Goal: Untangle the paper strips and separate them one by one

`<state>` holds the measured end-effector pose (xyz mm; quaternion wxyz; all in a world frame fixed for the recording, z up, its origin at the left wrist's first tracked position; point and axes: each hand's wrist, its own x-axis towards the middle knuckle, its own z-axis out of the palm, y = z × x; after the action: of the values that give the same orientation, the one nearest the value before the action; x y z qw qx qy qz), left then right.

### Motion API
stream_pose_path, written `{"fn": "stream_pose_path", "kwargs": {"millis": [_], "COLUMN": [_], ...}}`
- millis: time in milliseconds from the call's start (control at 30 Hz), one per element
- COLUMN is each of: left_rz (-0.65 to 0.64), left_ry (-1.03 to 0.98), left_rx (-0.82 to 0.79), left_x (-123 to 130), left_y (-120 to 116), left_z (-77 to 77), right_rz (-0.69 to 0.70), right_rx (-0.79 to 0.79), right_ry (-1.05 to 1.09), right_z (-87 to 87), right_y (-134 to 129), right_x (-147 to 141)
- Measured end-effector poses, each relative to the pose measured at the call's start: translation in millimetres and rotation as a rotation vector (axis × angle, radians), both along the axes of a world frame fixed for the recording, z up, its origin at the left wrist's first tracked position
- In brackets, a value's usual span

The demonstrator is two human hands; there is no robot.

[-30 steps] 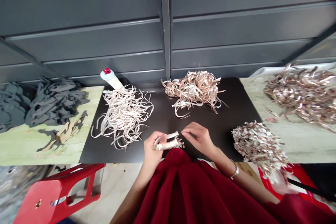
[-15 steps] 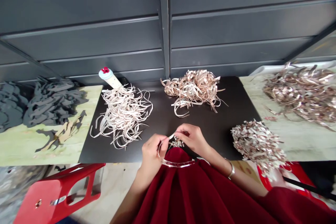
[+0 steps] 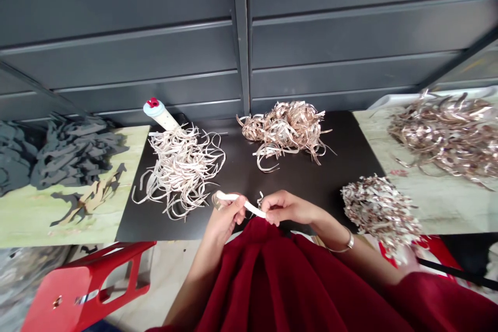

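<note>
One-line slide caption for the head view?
Head view: left hand and right hand pinch a pale strip over a black board, beside a heap of cut strips.

A deep-red garment (image 3: 249,280) — soft, loose folds down the front — with matching sleeves (image 3: 439,303), and a thin silver bangle (image 3: 347,242) on the right wrist.

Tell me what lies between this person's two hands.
The head view shows a pale curved strip running from the left hand to the right hand, with a small frayed tuft just beyond it.
</note>
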<state>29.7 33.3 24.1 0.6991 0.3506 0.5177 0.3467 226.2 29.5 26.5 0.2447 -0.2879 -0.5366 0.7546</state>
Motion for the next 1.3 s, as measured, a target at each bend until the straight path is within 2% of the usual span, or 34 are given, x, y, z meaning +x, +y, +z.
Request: {"fn": "stream_pose_path", "kwargs": {"millis": [67,167,233,300,367,433,533,633,733,833,900,1000,1167,1300], "left_rz": [-0.045,-0.195,-0.241,-0.226,-0.261,-0.362,-0.511,-0.602,-0.607,-0.632,-0.659,-0.647,-0.544,-0.454], "left_ry": [0.023,0.250,0.453,0.571,0.561,0.493,0.370,0.226,0.138,0.123,0.133,0.155,0.127,0.406], "left_rx": [-0.004,0.043,0.148,0.296,0.408,0.438,0.357,0.230,0.169,0.175,0.225,0.385,0.560,0.725], "left_x": [2,-2,-7,-10,-10,-8,-7,-9,-13,-14,-15,-13,-5,-3], "left_y": [2,1,-1,-4,-6,-6,-3,-1,-2,-3,-5,-7,-17,-24], "left_z": [-8.3,-16.8,-15.0,-6.7,4.5,13.9,20.1,20.0,20.2,22.9,25.9,30.5,29.8,22.4], "right_rz": [0.011,-0.079,-0.174,-0.230,-0.247,-0.247,-0.210,-0.162,-0.158,-0.163,-0.168,-0.164,-0.029,-0.008], "right_rx": [-0.031,-0.043,-0.038,-0.005,0.084,0.202,0.338,0.383,0.342,0.277,0.197,0.093,0.188,0.305], "right_ry": [0.031,0.054,0.041,-0.004,-0.077,-0.137,-0.154,-0.101,-0.051,-0.007,0.057,0.169,0.227,0.122], "right_z": [-2.8,-7.4,-10.0,-11.5,-11.5,-10.4,-8.1,-7.4,-8.2,-10.1,-12.6,-17.4,-15.2,-4.4], "right_y": [-1,-3,-3,-3,-3,-3,-4,-5,-6,-7,-9,-8,0,4], "right_x": [-4,-11,-14,-16,-18,-21,-24,-24,-23,-22,-22,-19,-8,0]}}
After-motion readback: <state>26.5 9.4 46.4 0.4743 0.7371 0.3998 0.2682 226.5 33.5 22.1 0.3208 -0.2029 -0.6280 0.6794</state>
